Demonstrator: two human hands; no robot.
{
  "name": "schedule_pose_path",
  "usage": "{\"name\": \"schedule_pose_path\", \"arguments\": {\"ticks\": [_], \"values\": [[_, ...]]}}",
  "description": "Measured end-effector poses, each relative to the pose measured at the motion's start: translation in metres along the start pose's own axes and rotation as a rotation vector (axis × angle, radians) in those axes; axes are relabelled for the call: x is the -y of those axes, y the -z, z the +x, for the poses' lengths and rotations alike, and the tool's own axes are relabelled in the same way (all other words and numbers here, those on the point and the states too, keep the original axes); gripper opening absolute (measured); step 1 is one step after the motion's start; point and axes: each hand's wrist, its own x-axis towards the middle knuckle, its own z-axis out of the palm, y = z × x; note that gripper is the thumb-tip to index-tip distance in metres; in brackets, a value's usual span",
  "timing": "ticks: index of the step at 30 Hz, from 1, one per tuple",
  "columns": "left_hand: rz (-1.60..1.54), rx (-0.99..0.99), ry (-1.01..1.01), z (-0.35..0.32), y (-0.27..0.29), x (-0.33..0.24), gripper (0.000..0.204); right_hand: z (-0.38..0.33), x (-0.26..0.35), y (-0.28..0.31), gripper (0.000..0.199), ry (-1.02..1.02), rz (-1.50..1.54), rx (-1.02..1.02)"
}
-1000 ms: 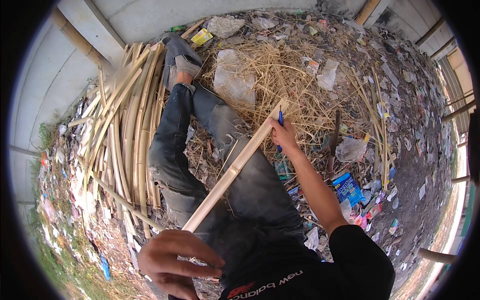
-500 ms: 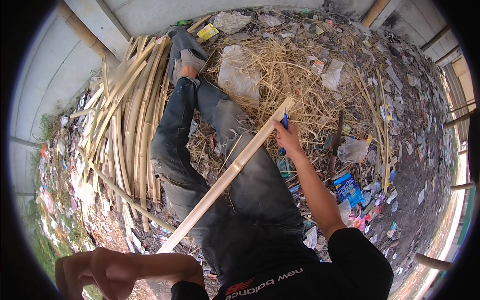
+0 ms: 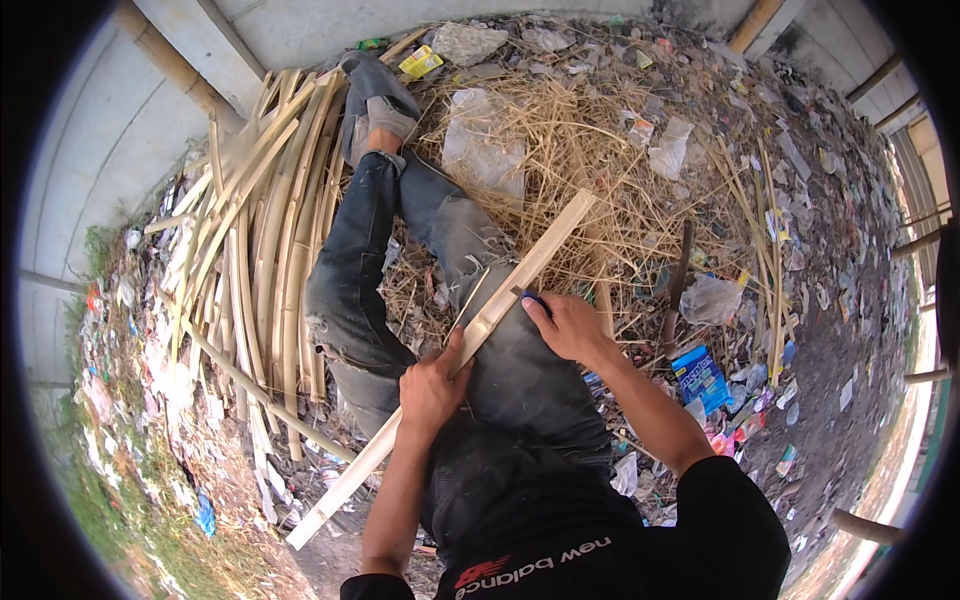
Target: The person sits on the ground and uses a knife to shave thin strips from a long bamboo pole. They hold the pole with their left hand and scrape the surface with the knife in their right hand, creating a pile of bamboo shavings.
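Observation:
A long pale bamboo slat (image 3: pixel 548 246) lies slantwise across my thighs, its far end over the straw and its near end at the lower left. My left hand (image 3: pixel 430 392) is closed around the slat near its middle. Farther up, my right hand (image 3: pixel 568 326) grips a small blue-handled knife (image 3: pixel 529 297), mostly hidden by the fingers. The knife's dark blade tip touches or lies very close to the slat's right edge. A thin sliver stands beside the slat, just above my left hand.
Many split bamboo strips (image 3: pixel 285 240) are piled left of my legs. A heap of straw-like shavings (image 3: pixel 580 130) spreads ahead. To the right lie a dark curved machete-like blade (image 3: pixel 678 285), a blue packet (image 3: pixel 702 380) and a clear plastic bag (image 3: pixel 712 298). Litter covers the ground; a wall (image 3: pixel 350 25) stands ahead.
My left hand has come from the lower left corner onto the slat and closed on it. The right hand with the knife has moved down along the slat toward me.

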Motion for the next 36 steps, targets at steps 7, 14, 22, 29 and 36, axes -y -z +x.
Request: {"name": "schedule_pose_path", "arguments": {"ticks": [7,14,22,29,36], "values": [[0.036,-0.018,0.031,0.011,-0.012,-0.012,0.067,-0.004,0.03,0.005,0.054,0.004,-0.157,0.141],[0.022,0.015,0.055,0.021,-0.011,-0.022,0.066,-0.004,0.025,0.0,0.059,0.034,-0.13,0.126],[0.045,0.086,0.088,0.024,-0.008,-0.023,0.069,0.0,0.028,0.002,0.062,0.006,-0.125,0.18],[0.054,0.112,0.042,0.002,0.016,-0.013,0.065,-0.009,0.037,-0.004,0.06,0.012,-0.164,0.13],[0.032,0.086,0.002,-0.102,0.07,0.037,0.065,0.025,-0.124,0.048,0.072,-0.574,-0.11,-0.077]]}}
